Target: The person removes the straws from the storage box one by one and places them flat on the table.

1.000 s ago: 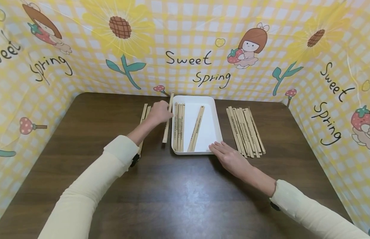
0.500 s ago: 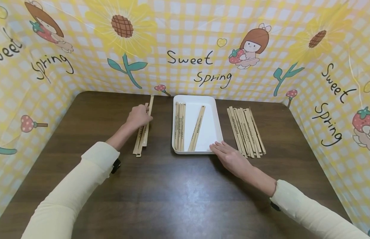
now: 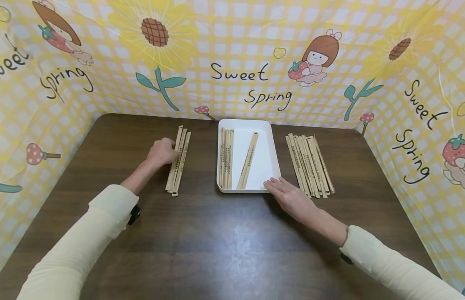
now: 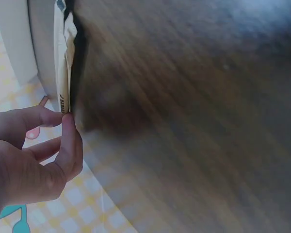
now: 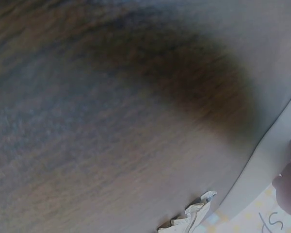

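My left hand [image 3: 163, 151] is at a small bunch of paper-wrapped sticks [image 3: 183, 162] left of the tray. In the left wrist view, its thumb and index finger pinch the edge of a narrow tan paper-wrapped stick [image 4: 63, 82]. This stick lies along the left side of the bunch in the head view. My right hand [image 3: 292, 202] lies with straight fingers on the near right corner of a shallow white tray [image 3: 274, 156]. Inside the tray, several wrapped sticks [image 3: 226, 160] line the left wall, and another wrapped stick [image 3: 248, 160] slants across the middle.
Several more wrapped sticks [image 3: 309, 166] lie side by side to the right of the tray. Everything rests on a dark wooden table [image 3: 202, 241]. A yellow checked cloth [image 3: 232, 50] with printed flowers stands upright behind and along both sides.
My left hand has moved left, away from the tray's left edge, carrying a wrapped stick over to the left side of the left bunch. My right hand stays at the tray corner.
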### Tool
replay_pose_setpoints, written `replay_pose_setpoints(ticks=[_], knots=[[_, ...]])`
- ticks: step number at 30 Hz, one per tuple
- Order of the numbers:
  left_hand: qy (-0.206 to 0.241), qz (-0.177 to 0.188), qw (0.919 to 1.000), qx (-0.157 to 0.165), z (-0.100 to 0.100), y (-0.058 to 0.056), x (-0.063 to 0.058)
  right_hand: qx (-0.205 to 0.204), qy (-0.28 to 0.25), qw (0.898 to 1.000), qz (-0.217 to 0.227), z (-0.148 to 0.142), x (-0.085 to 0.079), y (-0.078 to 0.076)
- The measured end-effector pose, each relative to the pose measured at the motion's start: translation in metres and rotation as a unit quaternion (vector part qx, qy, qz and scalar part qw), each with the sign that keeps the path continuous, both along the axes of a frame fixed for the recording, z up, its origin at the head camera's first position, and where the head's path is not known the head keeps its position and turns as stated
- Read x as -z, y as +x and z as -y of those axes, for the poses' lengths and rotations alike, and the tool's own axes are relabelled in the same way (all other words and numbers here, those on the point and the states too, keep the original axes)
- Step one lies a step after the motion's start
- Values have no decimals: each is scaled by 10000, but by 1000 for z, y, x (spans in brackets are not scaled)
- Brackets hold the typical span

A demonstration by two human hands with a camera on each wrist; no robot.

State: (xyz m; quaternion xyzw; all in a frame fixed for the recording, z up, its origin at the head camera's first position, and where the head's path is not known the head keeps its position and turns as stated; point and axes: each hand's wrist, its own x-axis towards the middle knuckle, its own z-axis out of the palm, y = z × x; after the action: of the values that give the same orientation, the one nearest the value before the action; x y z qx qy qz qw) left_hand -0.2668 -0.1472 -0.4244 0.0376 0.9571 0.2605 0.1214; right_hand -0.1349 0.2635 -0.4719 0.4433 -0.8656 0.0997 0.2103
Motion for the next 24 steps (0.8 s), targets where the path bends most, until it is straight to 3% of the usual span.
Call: replay_pose_setpoints(ticks=[11,18,24], knots=[[-1,126,9999,-29,2,2,4,13,-18,10000,-65,1,0,0],[-94,49,9999,-11,4,3,4,-7,-44,10000,-89,1,-1,2],[80,-94,9999,-58,5,4,0,-21,-46,10000,-83,1,-2,2]])
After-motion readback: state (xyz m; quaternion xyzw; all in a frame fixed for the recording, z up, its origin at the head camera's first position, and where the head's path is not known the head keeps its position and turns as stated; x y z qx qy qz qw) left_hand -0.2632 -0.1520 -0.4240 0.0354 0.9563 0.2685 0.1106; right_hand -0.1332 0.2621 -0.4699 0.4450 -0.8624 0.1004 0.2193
